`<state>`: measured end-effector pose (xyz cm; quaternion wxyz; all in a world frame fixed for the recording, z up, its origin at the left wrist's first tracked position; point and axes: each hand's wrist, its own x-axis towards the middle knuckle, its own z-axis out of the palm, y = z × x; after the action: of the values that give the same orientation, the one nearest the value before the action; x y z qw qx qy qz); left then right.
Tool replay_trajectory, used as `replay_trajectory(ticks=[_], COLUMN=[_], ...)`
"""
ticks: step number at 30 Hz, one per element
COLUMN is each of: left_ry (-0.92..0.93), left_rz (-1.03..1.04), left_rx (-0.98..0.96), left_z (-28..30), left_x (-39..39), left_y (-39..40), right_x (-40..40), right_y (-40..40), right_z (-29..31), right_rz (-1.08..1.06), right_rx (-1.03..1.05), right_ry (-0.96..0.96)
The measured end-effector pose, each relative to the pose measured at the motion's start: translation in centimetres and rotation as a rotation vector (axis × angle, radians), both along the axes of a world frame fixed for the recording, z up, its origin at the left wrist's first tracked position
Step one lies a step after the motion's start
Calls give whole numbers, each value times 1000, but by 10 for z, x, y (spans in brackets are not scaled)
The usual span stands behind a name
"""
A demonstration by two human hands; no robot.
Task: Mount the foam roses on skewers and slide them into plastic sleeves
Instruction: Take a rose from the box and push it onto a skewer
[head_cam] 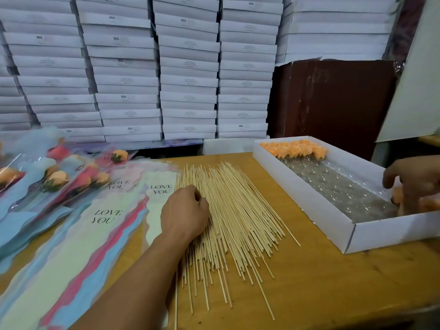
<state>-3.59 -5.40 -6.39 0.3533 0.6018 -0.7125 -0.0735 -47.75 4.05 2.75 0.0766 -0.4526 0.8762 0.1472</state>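
A fanned pile of bamboo skewers (238, 217) lies on the wooden table (321, 282). My left hand (184, 213) rests on the pile's left side, its fingertips curled down and pinching at a skewer. A white shallow box (333, 225) lined with bubble wrap holds a row of orange foam roses (295, 148) at its far end. My right hand (414, 182) reaches into the box's near right corner, fingers curled around an orange foam rose (397, 196). Printed "LOVE YOU" plastic sleeves (104, 222) lie stacked left of the skewers.
Finished sleeved roses (57, 179) are piled at the far left. Tall stacks of flat white boxes (188, 67) wall off the back. A dark brown board (333, 101) stands behind the rose box. A pale panel (414, 91) leans at the right.
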Motion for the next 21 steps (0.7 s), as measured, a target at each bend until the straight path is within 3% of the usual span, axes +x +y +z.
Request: replay_trajectory(ticks=[5,14,21], left_ry=[-1,-12,-25], left_rz=[-1,2,2], left_rx=[2,23,29], left_z=[0,1,2], left_x=[1,1,1], left_y=[0,1,2], right_x=[-45,-48,-59], right_y=[-11,-25,-28], right_z=[-20,-37,-9], right_rz=[-51,-62,1], right_rx=[-73,-308,-421], right_ry=[-32,-115,-69])
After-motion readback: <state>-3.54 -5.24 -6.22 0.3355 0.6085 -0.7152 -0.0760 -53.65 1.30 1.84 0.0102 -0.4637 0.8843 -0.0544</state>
